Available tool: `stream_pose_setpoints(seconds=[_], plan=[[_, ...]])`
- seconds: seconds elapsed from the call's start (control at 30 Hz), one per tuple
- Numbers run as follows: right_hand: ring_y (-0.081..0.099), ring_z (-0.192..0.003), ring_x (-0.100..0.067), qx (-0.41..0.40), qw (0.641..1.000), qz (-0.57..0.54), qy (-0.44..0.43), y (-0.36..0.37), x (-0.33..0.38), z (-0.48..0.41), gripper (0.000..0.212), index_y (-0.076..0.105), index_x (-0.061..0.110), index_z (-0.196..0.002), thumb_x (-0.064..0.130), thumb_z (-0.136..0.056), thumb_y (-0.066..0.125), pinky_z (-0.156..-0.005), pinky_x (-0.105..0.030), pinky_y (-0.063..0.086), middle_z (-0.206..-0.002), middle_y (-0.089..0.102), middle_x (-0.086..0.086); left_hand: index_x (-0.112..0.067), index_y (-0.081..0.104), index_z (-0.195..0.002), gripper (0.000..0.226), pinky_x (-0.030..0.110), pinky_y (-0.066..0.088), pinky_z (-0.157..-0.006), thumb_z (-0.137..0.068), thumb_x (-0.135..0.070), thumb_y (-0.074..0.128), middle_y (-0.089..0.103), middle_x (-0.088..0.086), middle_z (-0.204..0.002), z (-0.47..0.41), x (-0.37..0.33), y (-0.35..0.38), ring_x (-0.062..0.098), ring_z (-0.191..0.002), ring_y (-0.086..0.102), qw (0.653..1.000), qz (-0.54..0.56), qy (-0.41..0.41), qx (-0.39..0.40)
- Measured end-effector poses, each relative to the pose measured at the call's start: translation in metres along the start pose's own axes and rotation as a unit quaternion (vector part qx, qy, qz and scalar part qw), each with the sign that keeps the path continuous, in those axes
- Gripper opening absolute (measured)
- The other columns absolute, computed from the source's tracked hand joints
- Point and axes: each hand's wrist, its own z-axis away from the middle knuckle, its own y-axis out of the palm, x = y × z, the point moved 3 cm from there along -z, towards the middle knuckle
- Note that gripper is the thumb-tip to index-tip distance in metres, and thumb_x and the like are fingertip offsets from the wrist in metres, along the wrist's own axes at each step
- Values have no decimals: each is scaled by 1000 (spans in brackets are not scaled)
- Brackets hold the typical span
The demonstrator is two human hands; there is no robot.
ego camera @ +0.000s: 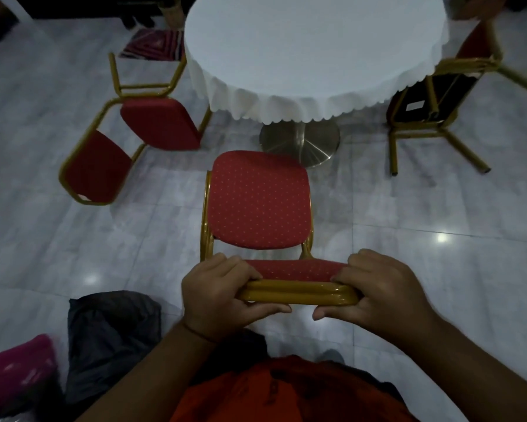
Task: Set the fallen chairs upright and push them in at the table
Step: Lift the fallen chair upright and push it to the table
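Note:
An upright chair (259, 199) with a red dotted seat and gold frame stands in front of me, its seat facing the round table (314, 47) with a white cloth. My left hand (222, 290) and my right hand (377, 290) both grip the top rail of its backrest at either end. A second chair (128, 141) lies on its side on the floor at the left of the table. A third chair (432, 95) lies tipped over at the right of the table, its black underside and legs toward me.
The table's metal pedestal base (301, 141) stands just beyond the upright chair's seat. A striped mat (155, 44) lies at the far left. A dark bag (110, 339) and a pink object (18, 370) sit on the floor at my lower left.

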Motion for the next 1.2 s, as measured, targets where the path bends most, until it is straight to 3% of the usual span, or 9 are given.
stream_pose_setpoints(seconds=[0.33, 0.47, 0.63, 0.73, 0.87, 0.97, 1.07, 1.2], plan=[[43, -61, -5, -10, 999, 36, 29, 30, 3, -67, 64, 74, 20, -72, 83, -73, 63, -55, -23, 36, -64, 57, 9, -20, 68, -69, 64, 14, 33, -62, -67, -84, 68, 62, -10, -65, -42, 85, 14, 3, -63, 48, 996, 84, -21, 26], [37, -65, -1, -19, 997, 63, 43, 44, 7, -88, 62, 72, 21, -70, 82, -73, 64, -59, -21, 30, -64, 54, 11, -20, 67, -71, 63, 17, 35, -60, -67, -83, 69, 60, -10, -67, -53, 116, 24, 3, -64, 47, 991, 121, -22, 45], [50, -58, -12, 5, 995, 88, 43, 65, -3, -105, 65, 71, 20, -68, 85, -72, 63, -51, -32, 43, -63, 56, 7, -20, 64, -75, 60, 27, 42, -61, -64, -78, 73, 58, -9, -71, -53, 142, 45, 6, -68, 47, 985, 151, -37, 78], [49, -60, -12, -2, 995, 85, 59, 62, -15, -110, 65, 72, 21, -70, 85, -71, 63, -53, -32, 42, -65, 57, 7, -22, 65, -79, 57, 29, 41, -67, -63, -77, 74, 58, -12, -76, -64, 142, 54, 6, -73, 48, 981, 164, -49, 96], [44, -74, -5, 5, 993, 41, 113, 57, -28, -114, 66, 74, 25, -81, 88, -69, 59, -63, -29, 39, -75, 55, 13, -35, 65, -89, 50, 35, 38, -85, -64, -77, 76, 60, -23, -91, -82, 141, 55, 2, -96, 50, 968, 160, -101, 162], [46, -82, -6, 15, 986, -6, 166, 50, -38, -110, 64, 72, 28, -90, 87, -77, 50, -71, -28, 41, -85, 55, 17, -40, 64, -107, 43, 35, 31, -101, -73, -65, 71, 58, -25, -111, -98, 133, 43, 5, -118, 45, 957, 167, -95, 219], [46, -80, -6, 31, 980, 24, 196, 48, -48, -100, 57, 67, 31, -88, 75, -93, 31, -68, -31, 39, -83, 53, 18, -37, 64, -106, 32, 35, 41, -92, -82, -57, 59, 61, -21, -100, -112, 96, 47, 1, -101, 52, 958, 152, -88, 227], [48, -75, -5, 21, 980, 40, 192, 56, -52, -96, 49, 66, 32, -85, 67, -95, 33, -62, -33, 42, -82, 55, 18, -27, 66, -81, 32, 37, 47, -64, -81, -59, 60, 60, -13, -75, -109, 68, 69, 9, -71, 54, 982, 87, -75, 153]])
